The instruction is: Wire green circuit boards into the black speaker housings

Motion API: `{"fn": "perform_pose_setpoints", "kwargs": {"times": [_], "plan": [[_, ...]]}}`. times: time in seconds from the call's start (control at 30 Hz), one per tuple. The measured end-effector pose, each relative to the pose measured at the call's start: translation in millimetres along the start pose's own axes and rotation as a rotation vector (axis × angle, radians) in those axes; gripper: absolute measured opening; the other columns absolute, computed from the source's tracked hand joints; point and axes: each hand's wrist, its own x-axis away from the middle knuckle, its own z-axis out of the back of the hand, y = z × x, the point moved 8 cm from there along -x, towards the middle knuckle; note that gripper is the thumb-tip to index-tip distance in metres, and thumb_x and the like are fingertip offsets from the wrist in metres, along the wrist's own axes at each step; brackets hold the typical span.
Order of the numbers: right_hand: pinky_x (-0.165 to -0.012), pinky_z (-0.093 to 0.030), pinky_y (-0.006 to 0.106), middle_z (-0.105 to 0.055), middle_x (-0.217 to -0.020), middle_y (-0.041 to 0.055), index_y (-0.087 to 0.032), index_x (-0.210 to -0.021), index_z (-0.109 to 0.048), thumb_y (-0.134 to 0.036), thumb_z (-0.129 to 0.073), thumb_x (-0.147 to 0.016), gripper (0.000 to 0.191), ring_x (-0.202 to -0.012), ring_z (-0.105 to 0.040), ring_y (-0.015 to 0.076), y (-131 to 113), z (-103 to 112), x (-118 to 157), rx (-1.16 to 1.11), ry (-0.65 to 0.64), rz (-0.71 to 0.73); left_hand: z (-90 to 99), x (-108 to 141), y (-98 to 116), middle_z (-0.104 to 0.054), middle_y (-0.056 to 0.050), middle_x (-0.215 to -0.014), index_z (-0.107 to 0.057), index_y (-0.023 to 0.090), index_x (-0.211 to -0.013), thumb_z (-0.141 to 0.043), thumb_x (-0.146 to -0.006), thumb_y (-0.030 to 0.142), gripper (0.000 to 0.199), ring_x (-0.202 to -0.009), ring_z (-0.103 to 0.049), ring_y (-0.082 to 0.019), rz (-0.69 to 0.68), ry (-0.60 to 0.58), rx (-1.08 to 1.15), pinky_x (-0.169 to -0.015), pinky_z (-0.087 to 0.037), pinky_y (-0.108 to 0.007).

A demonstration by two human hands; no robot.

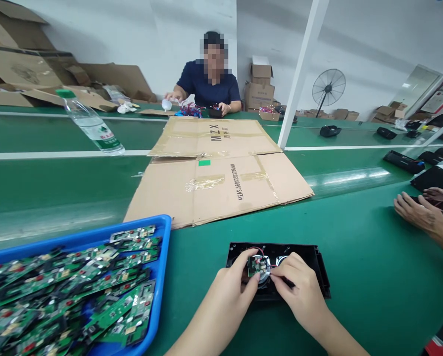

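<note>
A black speaker housing (pixel 323 277) lies on the green table in front of me, with round metal-backed speakers inside it. Over it, my left hand (pixel 239 282) grips a small green circuit board (pixel 256 265) between thumb and fingers. A thin red wire (pixel 258 249) loops at the board's upper edge. Thumb and forefinger of my right hand (pixel 297 279) are pinched together at the board's right side, on the end of a thin wire (pixel 273 267). Its tip is too small to make out. Both hands partly cover the housing.
At left stands a blue tray (pixel 164 247) heaped with circuit boards (pixel 139 306). Flattened cardboard (pixel 214 188) lies ahead, a water bottle (pixel 95 126) beyond it. A co-worker (pixel 210 84) sits opposite. Another person's hands (pixel 425 212) work at right, near several black housings (pixel 403 161).
</note>
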Motion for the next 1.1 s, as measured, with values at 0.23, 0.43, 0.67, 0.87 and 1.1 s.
{"fn": "perform_pose_setpoints", "kwargs": {"times": [0.23,0.43,0.67,0.87,1.1], "plan": [[-0.056,-0.038,0.027,-0.056,-0.070,0.0036,-0.017,-0.078,-0.061,-0.008,-0.047,-0.087,0.019,-0.067,-0.046,0.0155,-1,-8,6,0.103,0.009,0.112,-2.2,1,1,-0.051,0.004,-0.057,-0.049,0.016,-0.121,-0.042,-0.081,0.028,0.042,-0.051,-0.048,-0.017,-0.013,-0.022,-0.007,-0.048,-0.033,-0.025],[-0.056,-0.035,0.028,-0.054,-0.068,0.0032,-0.016,-0.073,-0.059,-0.007,-0.043,-0.089,0.024,-0.065,-0.044,0.0145,-12,-11,5,0.233,-0.056,0.223,-0.3,3,7,-0.055,0.004,-0.059,-0.054,0.023,-0.110,-0.042,-0.082,0.023,0.031,-0.051,-0.050,-0.017,-0.084,-0.007,-0.054,-0.049,-0.034,-0.025],[-0.058,-0.038,0.031,-0.057,-0.067,0.0046,-0.017,-0.080,-0.063,-0.009,-0.037,-0.093,0.030,-0.065,-0.043,0.0159,-20,-15,6,0.340,-0.184,0.326,1.7,5,11,-0.067,0.001,-0.079,-0.053,0.025,-0.111,-0.041,-0.082,0.017,0.033,-0.071,-0.060,-0.020,-0.096,-0.053,-0.106,-0.065,-0.042,-0.029],[-0.062,-0.039,0.032,-0.059,-0.068,0.0043,-0.018,-0.082,-0.064,-0.011,-0.038,-0.093,0.029,-0.066,-0.046,0.0162,-23,-16,7,0.331,-0.210,0.355,-1.8,6,13,-0.067,0.001,-0.092,-0.051,0.027,-0.110,-0.039,-0.084,0.014,0.031,-0.083,-0.061,-0.020,-0.130,-0.097,-0.094,-0.072,-0.043,-0.030],[-0.060,-0.042,0.029,-0.055,-0.069,0.0015,-0.019,-0.081,-0.058,-0.021,-0.052,-0.087,0.009,-0.066,-0.052,0.0166,6,-12,5,0.121,-0.113,-0.014,-3.5,12,28,-0.065,0.000,-0.096,-0.052,0.026,-0.100,-0.034,-0.087,0.011,0.027,-0.084,-0.060,-0.019,-0.275,-0.152,-0.131,-0.072,-0.043,-0.027]]}}
